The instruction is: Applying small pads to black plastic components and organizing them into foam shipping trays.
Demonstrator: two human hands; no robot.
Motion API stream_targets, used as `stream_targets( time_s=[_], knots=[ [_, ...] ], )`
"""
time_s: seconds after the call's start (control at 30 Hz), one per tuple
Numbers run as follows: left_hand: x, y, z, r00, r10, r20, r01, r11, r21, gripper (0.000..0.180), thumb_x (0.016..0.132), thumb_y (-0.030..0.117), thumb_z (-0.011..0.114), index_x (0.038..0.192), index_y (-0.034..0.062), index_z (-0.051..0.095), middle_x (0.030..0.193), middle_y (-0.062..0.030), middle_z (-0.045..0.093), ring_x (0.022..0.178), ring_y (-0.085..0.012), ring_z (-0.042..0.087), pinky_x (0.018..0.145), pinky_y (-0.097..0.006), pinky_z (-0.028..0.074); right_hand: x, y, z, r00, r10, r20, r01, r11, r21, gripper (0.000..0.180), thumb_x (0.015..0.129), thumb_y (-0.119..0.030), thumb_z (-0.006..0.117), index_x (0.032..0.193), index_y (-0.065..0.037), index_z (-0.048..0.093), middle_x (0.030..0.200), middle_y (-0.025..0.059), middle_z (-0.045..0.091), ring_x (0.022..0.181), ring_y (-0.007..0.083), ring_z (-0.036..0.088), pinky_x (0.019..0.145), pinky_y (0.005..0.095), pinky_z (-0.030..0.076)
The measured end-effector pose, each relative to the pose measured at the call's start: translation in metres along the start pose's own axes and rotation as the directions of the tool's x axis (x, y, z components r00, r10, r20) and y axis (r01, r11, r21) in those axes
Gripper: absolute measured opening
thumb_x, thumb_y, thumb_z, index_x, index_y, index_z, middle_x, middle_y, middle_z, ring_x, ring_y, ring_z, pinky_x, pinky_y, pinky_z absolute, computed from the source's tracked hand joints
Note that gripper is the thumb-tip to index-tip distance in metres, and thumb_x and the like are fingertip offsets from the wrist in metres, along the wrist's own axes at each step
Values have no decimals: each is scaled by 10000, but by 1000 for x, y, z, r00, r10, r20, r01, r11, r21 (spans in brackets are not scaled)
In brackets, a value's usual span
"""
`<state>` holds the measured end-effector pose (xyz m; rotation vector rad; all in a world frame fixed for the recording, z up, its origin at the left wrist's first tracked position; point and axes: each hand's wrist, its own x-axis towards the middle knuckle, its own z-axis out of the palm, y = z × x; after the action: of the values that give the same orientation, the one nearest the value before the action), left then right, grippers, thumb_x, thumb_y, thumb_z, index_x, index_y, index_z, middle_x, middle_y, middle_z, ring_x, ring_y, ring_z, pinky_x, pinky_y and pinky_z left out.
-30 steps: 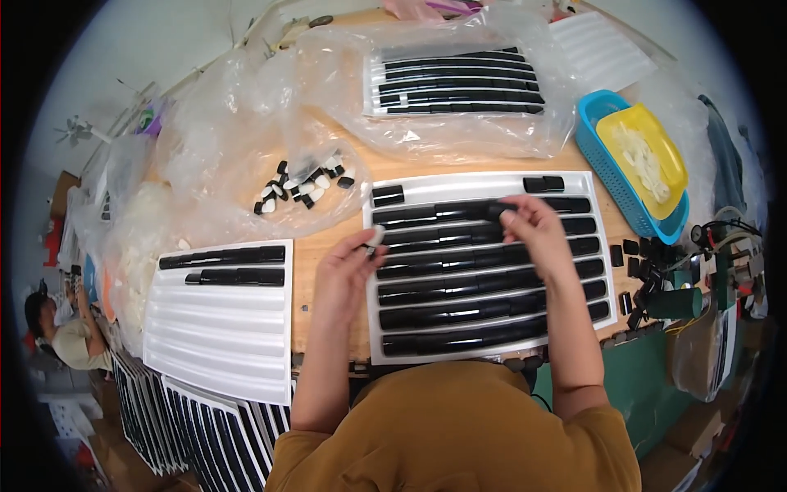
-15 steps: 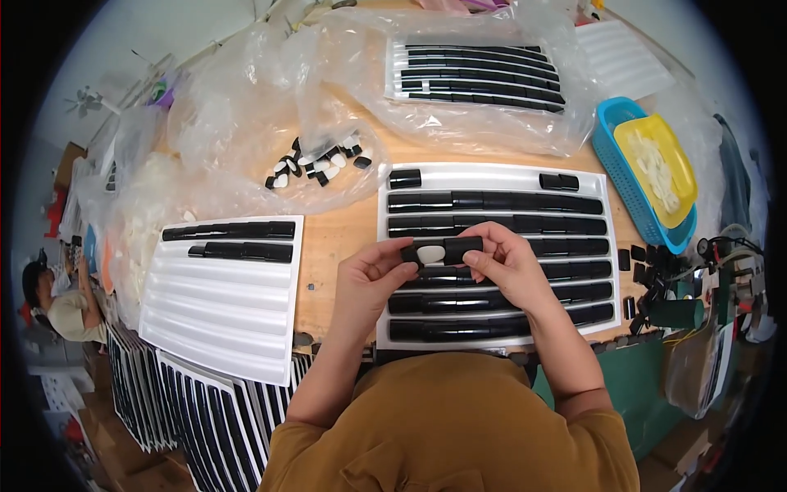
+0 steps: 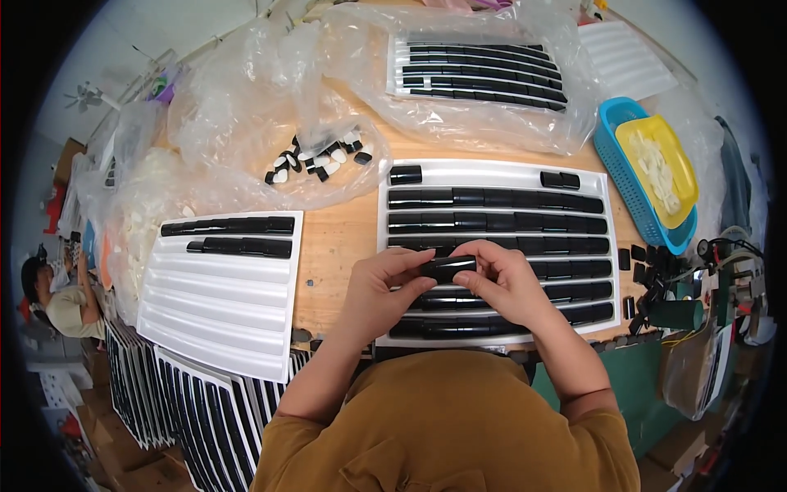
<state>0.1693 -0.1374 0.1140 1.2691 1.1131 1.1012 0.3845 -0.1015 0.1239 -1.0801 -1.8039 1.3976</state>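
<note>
A short, glossy black piece (image 3: 449, 267) is held level over the near half of a white ribbed tray (image 3: 484, 173), its left end pinched between thumb and fingers of the left hand (image 3: 384, 283), its right end likewise in the right hand (image 3: 502, 283); both grips are narrow. It looks light and stiff, probably hard plastic, and its shiny, curved face would likely be slippery and easily scuffed, so the ends seem the best hold. Rows of similar black pieces (image 3: 541, 223) lie right beneath, leaving little room for fingertips between them. To the left is a second white tray (image 3: 213, 303); beyond it, at the far left, loose black-and-white pieces (image 3: 331, 167) lie among folds of clear plastic sheeting (image 3: 246, 90), which could snag a reaching hand. On the right, more black pieces (image 3: 625, 259) crowd the tray's edge, with a blue basket (image 3: 607, 139) farther off.
</note>
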Motion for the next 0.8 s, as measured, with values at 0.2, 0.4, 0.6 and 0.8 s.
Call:
stream_targets(
  time_s=[0.2,0.4,0.6,0.8],
  knots=[
    [1,6,-1,999,32,35,-33,999,40,404,784,-132,680,1161,13,666,1027,-86,628,897,-125,622,788,-238,530,0,-13,-1,999,-40,-9,40,998,-49,201,859,-56,686,1055,-34,645,588,-56,480,534,24,386,497,200,309],
    [0,9,-9,991,9,131,-23,994,103,337,835,-60,669,1163,17,666,1065,-91,630,930,-135,620,799,-242,520,0,5,-6,963,151,221,-189,969,162,216,905,-96,643,1111,-45,603,690,-44,593,581,25,454,531,190,373],
    [2,-9,6,994,102,-34,-101,995,26,457,1032,310,373,1360,0,444,1327,-126,494,1225,-195,460,1014,-350,396,-13,-4,24,916,55,396,-51,998,-21,249,940,-139,588,1162,-30,559,814,69,683,689,147,629,616,285,483],
    [-2,-11,17,989,94,-113,-114,977,-181,599,1018,503,218,1353,29,367,1394,-127,418,1332,-229,362,1100,-411,274,-15,4,41,913,-19,409,-20,996,92,292,901,-116,631,1158,8,571,833,135,681,742,190,677,639,309,512]
  ],
)
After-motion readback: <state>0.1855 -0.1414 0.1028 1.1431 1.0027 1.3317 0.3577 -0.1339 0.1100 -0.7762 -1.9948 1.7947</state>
